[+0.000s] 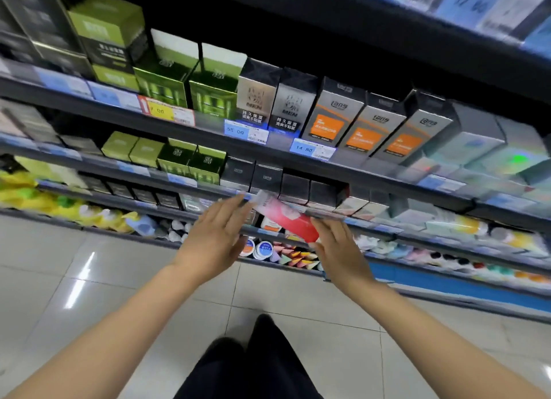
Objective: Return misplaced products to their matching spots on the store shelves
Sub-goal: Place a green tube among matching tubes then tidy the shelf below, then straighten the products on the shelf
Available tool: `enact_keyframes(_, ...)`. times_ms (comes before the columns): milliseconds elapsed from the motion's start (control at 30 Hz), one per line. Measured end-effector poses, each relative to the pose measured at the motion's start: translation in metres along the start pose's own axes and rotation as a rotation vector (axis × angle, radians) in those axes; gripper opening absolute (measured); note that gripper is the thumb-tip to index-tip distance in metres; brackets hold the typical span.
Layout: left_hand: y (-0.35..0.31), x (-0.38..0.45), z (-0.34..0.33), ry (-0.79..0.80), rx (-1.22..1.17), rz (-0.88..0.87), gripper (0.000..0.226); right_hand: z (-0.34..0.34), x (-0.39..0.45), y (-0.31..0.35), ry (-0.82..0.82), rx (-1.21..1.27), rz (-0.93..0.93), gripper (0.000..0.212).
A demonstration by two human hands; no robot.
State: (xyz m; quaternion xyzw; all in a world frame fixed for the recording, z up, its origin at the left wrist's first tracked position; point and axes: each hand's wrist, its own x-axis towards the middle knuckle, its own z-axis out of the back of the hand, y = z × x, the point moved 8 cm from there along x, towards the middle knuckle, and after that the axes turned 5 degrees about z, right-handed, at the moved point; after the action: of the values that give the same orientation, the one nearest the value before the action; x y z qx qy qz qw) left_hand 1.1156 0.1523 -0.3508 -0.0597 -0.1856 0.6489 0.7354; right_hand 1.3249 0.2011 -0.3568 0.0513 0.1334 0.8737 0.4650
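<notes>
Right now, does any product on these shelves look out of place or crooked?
Yes. A red and pink box lies tilted across the front of the shelf of dark boxes, between the left hand and the right hand. Its colour matches nothing there. Whether the right hand grips it is unclear.

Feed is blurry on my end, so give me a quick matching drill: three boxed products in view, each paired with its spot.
Things:
1. red and pink box
2. grey boxes with orange labels
3. green boxes

Places:
A. upper shelf, left of the grey MEN boxes
B. between the two hands
C. upper shelf, right of the grey MEN boxes

Pairs: 1-B, 2-C, 3-A
</notes>
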Motion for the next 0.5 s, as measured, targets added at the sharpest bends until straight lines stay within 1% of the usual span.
enact_keyframes(33, -0.003, 0.003, 0.013, -0.037, -0.018, -0.042, 0.069, 0.010, -0.010, 0.010, -0.028, -0.007, 0.012, 0.047)
enact_keyframes(167, -0.024, 0.014, 0.061, -0.175, -0.007, -0.257, 0.049, 0.050, -0.043, 0.043, -0.190, -0.038, 0.078, 0.047)
enact_keyframes(300, -0.061, 0.016, 0.100, -0.218, -0.007, -0.500, 0.031, 0.089, -0.070, 0.070, -0.322, -0.059, 0.086, 0.051)
enact_keyframes(367, -0.080, 0.017, 0.120, -0.240, 0.001, -0.592, 0.028, 0.104, -0.087, 0.076, -0.359, -0.056, 0.046, 0.049)
enact_keyframes(433, -0.102, 0.018, 0.137, -0.295, 0.028, -0.669, 0.027, 0.123, -0.106, 0.078, -0.387, -0.035, 0.004, 0.048)
enact_keyframes(500, -0.123, 0.021, 0.153, -0.327, 0.042, -0.716, 0.033, 0.138, -0.119, 0.077, -0.406, -0.021, -0.020, 0.049)
